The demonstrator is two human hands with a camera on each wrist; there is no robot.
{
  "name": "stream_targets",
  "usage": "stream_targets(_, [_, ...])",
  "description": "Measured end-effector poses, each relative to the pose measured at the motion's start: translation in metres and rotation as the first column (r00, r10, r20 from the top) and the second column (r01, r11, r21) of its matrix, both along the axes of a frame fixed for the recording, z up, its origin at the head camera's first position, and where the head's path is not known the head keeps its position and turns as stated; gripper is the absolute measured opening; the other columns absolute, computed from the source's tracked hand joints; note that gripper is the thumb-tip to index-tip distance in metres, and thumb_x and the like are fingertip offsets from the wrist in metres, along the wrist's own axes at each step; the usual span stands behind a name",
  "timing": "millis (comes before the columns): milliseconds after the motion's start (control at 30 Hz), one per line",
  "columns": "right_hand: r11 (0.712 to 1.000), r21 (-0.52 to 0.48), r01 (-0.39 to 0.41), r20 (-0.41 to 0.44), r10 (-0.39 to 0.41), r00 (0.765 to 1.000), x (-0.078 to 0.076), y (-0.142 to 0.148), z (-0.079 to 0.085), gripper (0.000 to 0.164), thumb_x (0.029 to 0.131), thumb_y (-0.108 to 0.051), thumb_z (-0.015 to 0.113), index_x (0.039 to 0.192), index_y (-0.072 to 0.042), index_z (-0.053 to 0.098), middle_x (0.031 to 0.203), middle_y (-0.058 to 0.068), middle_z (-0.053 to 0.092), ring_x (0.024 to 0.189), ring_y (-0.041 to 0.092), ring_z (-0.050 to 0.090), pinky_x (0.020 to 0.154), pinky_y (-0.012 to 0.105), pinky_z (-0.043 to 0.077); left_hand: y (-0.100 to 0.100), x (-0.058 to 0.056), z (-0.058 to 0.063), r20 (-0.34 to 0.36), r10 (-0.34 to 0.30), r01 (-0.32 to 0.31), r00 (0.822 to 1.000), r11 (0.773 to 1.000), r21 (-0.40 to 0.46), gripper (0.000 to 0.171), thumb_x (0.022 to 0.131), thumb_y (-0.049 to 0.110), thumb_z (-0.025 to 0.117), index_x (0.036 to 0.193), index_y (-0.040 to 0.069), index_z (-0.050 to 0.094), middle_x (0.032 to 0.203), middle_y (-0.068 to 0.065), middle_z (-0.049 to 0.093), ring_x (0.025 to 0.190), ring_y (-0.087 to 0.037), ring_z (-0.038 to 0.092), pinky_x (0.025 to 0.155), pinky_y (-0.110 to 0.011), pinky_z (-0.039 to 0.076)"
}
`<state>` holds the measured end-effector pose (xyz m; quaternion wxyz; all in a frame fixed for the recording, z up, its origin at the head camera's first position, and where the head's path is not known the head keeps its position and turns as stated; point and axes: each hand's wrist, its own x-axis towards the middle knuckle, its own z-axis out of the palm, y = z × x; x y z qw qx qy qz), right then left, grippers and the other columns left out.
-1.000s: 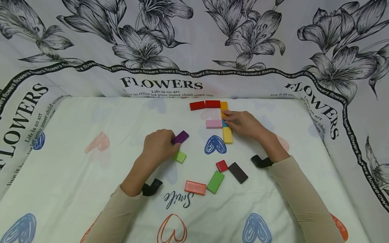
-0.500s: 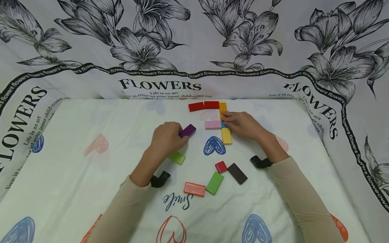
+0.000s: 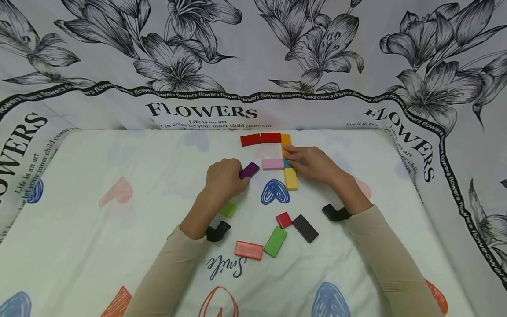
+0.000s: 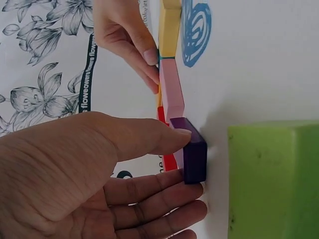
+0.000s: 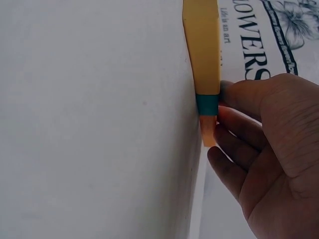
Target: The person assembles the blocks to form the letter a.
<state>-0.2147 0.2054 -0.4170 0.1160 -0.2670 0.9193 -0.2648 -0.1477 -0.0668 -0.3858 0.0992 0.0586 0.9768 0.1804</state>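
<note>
My left hand pinches a purple wooden block between thumb and fingers, low over the cloth. In the left wrist view the purple block overlaps the near end of the pink block. My right hand rests beside a row of blocks, its fingertips touching the orange block and the small teal block. A yellow block continues this row towards me. The pink block juts left from the teal one. Two red blocks run left from the orange block's far end.
A lime block lies beside my left wrist. Nearer me are a small red block, a dark block, a green block and a coral block. The heart-printed cloth meets a flower-printed backdrop.
My left hand has carried the purple block right and slightly away from me, closer to the pink block. The right hand stays at the row. The whole head view has shifted slightly.
</note>
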Motion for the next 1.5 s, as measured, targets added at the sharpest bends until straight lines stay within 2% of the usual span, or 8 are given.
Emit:
stream_targets(200, [1.000, 0.018, 0.010, -0.017, -0.010, 1.000, -0.0032, 0.0011, 0.0049, 0.038, 0.104, -0.017, 0.067, 0.142, -0.009, 0.065, 0.161, 0.005, 0.054, 0.153, 0.035, 0.048, 0.124, 0.054, 0.042, 0.0011, -0.0027, -0.0011, -0.045, -0.008, 0.009, 0.999, 1.000, 0.016, 0.023, 0.096, 0.026, 0.074, 0.098, 0.003, 0.078, 0.082, -0.010, 0.073, 0.070, -0.024, 0.060, 0.061, -0.030, 0.046])
stream_targets(400, [1.000, 0.004, 0.000, -0.010, 0.000, 1.000, -0.0035, 0.0031, 0.0058, 0.038, 0.105, -0.015, 0.066, 0.142, -0.008, 0.064, 0.161, 0.007, 0.054, 0.153, 0.036, 0.047, 0.124, 0.056, 0.041, 0.0007, -0.0050, -0.0016, -0.057, -0.018, 0.019, 0.998, 1.000, 0.013, 0.022, 0.096, 0.025, 0.075, 0.103, 0.004, 0.079, 0.090, -0.010, 0.076, 0.075, -0.024, 0.062, 0.066, -0.032, 0.050])
stream_targets(667, [1.000, -0.012, -0.003, -0.026, 0.003, 1.000, -0.0031, 0.0015, 0.0075, 0.037, 0.104, -0.016, 0.067, 0.140, -0.007, 0.066, 0.160, 0.007, 0.055, 0.152, 0.036, 0.048, 0.124, 0.055, 0.042, -0.0007, -0.0061, -0.0039, -0.098, -0.033, 0.034, 0.995, 0.999, 0.013, 0.019, 0.096, 0.023, 0.075, 0.102, 0.005, 0.080, 0.090, -0.009, 0.077, 0.075, -0.023, 0.064, 0.065, -0.033, 0.052])
stream_targets(967, [1.000, -0.004, -0.002, -0.008, 0.002, 1.000, 0.0025, 0.0033, -0.0001, 0.037, 0.105, -0.014, 0.066, 0.140, -0.006, 0.066, 0.159, 0.010, 0.055, 0.151, 0.040, 0.048, 0.123, 0.058, 0.042, 0.0028, 0.0003, -0.0080, -0.064, -0.010, 0.012, 0.998, 1.000, 0.023, 0.021, 0.096, 0.024, 0.076, 0.107, 0.006, 0.080, 0.095, -0.009, 0.079, 0.079, -0.024, 0.066, 0.069, -0.035, 0.055])
stream_targets(1500, [1.000, -0.009, -0.012, -0.022, 0.012, 1.000, 0.0012, 0.0002, -0.0016, 0.037, 0.104, -0.014, 0.066, 0.140, -0.006, 0.066, 0.159, 0.010, 0.055, 0.151, 0.039, 0.048, 0.123, 0.057, 0.042, 0.0003, -0.0008, -0.0100, -0.058, 0.005, -0.003, 0.998, 0.999, 0.038, 0.023, 0.096, 0.022, 0.075, 0.112, 0.007, 0.081, 0.101, -0.010, 0.079, 0.085, -0.024, 0.067, 0.074, -0.037, 0.057])
